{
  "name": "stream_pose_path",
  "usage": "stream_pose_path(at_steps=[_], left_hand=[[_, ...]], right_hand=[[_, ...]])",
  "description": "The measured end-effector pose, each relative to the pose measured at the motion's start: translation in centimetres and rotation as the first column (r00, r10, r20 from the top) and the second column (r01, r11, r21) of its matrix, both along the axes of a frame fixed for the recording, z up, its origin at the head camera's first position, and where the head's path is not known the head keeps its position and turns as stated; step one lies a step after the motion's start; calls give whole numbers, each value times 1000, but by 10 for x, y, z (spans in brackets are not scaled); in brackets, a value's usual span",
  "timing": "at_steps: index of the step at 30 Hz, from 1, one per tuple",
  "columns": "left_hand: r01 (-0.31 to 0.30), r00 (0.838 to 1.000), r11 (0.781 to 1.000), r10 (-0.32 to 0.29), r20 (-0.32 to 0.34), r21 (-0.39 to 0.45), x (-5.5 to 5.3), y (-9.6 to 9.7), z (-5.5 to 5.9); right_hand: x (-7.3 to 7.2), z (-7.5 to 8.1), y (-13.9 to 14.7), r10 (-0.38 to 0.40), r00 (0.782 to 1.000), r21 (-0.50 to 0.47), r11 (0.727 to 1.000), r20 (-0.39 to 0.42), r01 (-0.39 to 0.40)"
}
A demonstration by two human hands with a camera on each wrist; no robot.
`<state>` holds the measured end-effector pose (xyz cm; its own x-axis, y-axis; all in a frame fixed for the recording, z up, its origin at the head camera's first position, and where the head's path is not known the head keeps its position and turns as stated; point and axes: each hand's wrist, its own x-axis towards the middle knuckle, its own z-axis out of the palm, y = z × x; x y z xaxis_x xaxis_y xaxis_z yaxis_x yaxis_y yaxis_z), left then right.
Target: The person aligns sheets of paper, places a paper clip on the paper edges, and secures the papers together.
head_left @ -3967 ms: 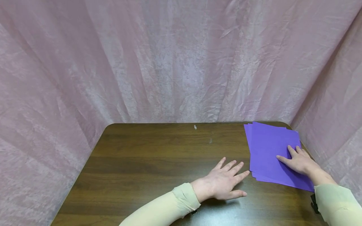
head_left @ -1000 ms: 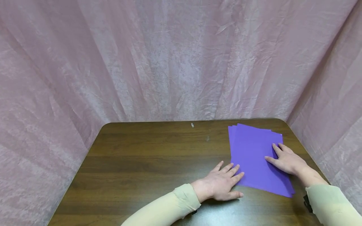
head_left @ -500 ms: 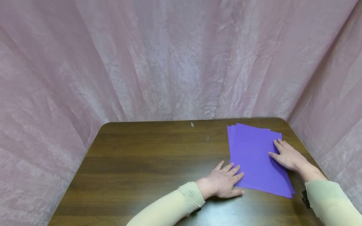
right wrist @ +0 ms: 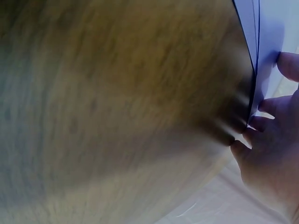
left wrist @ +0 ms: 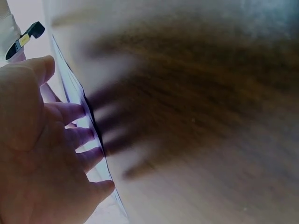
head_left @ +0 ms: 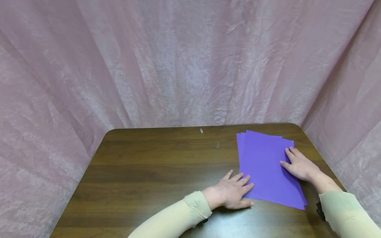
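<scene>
Several purple paper sheets (head_left: 265, 165) lie loosely stacked and fanned on the right part of the table. My left hand (head_left: 232, 193), fingers spread and straight, touches the stack's lower left edge with its fingertips. On the right edge rests my right hand (head_left: 302, 167), its fingers extended and the thumb on the top sheet. The left wrist view shows the left hand (left wrist: 51, 135) with its fingertips at the edge of the paper (left wrist: 70, 88). In the right wrist view, the right hand (right wrist: 273, 135) meets the edges of the sheets (right wrist: 264, 51).
A small white paper clip (head_left: 201, 131) lies near the far edge of the brown wooden table (head_left: 143, 172). Pink curtains (head_left: 184, 66) hang behind the table and along both sides.
Over the four seconds the purple sheets have slid left across the table, and the right hand moved left with them. The left fingers now reach the stack's edge. In the last half second little differs.
</scene>
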<state>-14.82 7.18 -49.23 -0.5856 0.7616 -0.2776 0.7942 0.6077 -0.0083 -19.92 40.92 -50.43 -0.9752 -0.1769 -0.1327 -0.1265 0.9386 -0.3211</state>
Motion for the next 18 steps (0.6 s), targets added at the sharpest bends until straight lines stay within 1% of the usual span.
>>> stream_pose_path(at_steps=[5, 13, 18], left_hand=[[7, 1000, 1000, -7, 1, -3, 3, -4, 0], [10, 1000, 1000, -10, 14, 3, 7, -12, 1], [11, 1000, 1000, -11, 5, -6, 10, -15, 1]], right_hand=[[2, 0, -4, 3, 1000, 5, 1000, 8, -3], [4, -1, -11, 9, 1000, 20, 1000, -17, -9], [7, -2, -14, 10, 1000, 11, 1000, -17, -10]])
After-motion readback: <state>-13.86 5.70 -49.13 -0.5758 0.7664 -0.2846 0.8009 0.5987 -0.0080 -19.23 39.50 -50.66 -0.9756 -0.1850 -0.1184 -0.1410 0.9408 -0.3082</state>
